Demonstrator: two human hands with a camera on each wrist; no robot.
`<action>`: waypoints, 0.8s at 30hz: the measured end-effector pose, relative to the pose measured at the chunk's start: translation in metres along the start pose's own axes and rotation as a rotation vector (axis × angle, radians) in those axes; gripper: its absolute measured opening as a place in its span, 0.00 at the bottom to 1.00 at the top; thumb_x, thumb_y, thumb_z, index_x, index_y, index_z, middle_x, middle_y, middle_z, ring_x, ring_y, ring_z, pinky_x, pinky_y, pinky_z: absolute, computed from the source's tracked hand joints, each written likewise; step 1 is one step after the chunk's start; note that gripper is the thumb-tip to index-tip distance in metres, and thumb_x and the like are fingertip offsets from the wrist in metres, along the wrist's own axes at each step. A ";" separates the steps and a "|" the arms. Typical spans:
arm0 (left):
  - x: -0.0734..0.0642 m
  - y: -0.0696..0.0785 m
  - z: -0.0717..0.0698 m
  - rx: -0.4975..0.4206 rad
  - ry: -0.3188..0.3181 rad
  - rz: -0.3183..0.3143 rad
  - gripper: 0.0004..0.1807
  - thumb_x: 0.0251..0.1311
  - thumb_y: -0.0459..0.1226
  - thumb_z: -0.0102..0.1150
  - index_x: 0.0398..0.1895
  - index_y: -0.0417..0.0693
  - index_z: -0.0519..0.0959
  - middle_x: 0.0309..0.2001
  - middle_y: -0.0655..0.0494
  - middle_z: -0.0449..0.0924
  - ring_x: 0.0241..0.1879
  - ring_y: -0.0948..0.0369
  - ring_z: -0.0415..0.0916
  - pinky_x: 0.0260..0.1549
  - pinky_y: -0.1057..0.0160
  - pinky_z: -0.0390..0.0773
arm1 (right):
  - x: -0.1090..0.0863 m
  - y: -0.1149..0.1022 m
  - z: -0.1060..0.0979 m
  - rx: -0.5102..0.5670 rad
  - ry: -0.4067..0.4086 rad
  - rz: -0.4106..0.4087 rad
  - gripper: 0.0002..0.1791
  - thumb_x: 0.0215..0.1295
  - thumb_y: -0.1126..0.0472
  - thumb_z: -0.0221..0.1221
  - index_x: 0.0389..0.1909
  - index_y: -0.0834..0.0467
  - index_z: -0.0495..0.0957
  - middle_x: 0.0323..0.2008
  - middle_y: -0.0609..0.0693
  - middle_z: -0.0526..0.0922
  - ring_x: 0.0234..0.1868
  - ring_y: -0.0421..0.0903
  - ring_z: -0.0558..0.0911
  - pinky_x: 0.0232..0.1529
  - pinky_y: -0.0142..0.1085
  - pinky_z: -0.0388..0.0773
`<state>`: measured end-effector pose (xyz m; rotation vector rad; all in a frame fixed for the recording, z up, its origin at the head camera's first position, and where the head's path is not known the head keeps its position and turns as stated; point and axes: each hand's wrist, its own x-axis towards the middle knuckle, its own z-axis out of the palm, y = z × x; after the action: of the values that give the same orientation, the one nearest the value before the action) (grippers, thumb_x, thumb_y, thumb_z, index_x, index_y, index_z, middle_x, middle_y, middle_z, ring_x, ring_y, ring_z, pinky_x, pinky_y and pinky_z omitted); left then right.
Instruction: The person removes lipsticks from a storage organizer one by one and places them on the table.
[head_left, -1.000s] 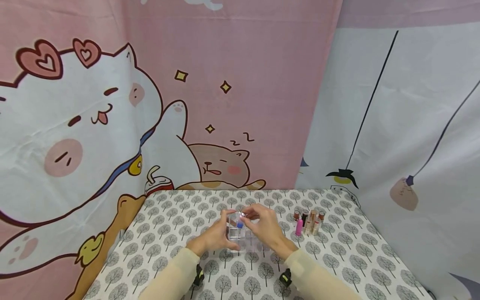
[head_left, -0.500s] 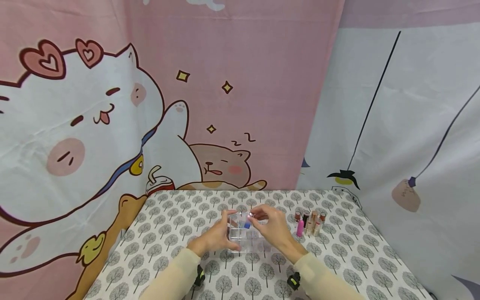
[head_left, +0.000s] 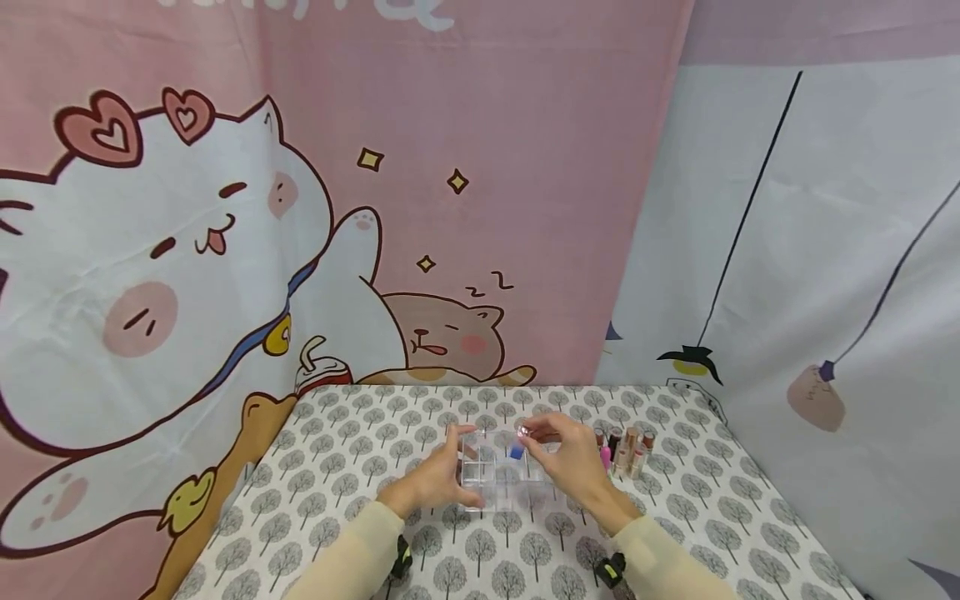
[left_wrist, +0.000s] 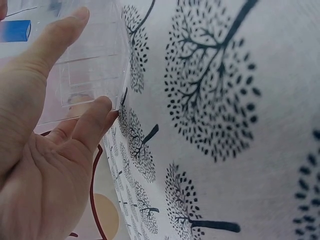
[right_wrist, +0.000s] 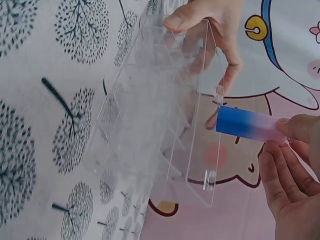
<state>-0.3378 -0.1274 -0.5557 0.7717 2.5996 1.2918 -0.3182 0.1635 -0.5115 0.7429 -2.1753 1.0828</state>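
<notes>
A clear compartmented organizer (head_left: 480, 473) sits on the cloth in the middle of the head view. My left hand (head_left: 433, 479) grips its left side, thumb at the near edge and fingers at the far edge. Between thumb and fingertips, my right hand (head_left: 576, 460) pinches a lipstick tube (right_wrist: 242, 123) that fades from blue to pink. It is held by the pink end, whose tip looks shiny in the head view. The blue end points down over the organizer's back row, and the right wrist view shows it close to the clear back wall.
Several lipsticks (head_left: 636, 450) stand grouped on the cloth right of the right hand. A pink tube (head_left: 605, 457) among them is partly hidden by that hand. The tree-print tablecloth (head_left: 330, 475) reaches back to a cartoon-printed curtain (head_left: 562, 208).
My right hand has carried the lipstick tube rightward above the organizer's back row. My left hand keeps its grip on the left side. The head view has tilted slightly.
</notes>
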 end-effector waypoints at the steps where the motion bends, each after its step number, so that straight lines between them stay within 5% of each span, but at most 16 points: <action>1: 0.000 0.000 0.000 0.004 -0.004 0.001 0.71 0.56 0.38 0.94 0.93 0.57 0.49 0.72 0.35 0.81 0.47 0.49 0.85 0.41 0.66 0.85 | 0.000 0.000 -0.003 -0.007 0.002 0.000 0.15 0.68 0.67 0.83 0.52 0.59 0.92 0.45 0.51 0.98 0.40 0.44 0.97 0.45 0.40 0.99; 9: 0.001 -0.002 0.000 0.011 -0.004 -0.002 0.70 0.58 0.39 0.94 0.93 0.59 0.49 0.73 0.37 0.80 0.39 0.63 0.78 0.37 0.66 0.84 | -0.003 0.005 -0.016 -0.047 0.033 -0.031 0.16 0.65 0.69 0.83 0.51 0.60 0.93 0.43 0.51 0.98 0.38 0.43 0.97 0.43 0.38 0.98; 24: 0.001 -0.001 -0.001 0.002 -0.010 0.000 0.70 0.58 0.38 0.93 0.93 0.60 0.49 0.72 0.38 0.79 0.39 0.62 0.78 0.36 0.66 0.83 | -0.012 0.012 -0.040 -0.097 0.084 -0.029 0.18 0.62 0.71 0.84 0.50 0.59 0.92 0.42 0.50 0.98 0.38 0.44 0.96 0.42 0.39 0.98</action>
<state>-0.3393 -0.1282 -0.5564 0.7767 2.5936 1.2830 -0.3085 0.2058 -0.5058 0.6716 -2.1234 0.9696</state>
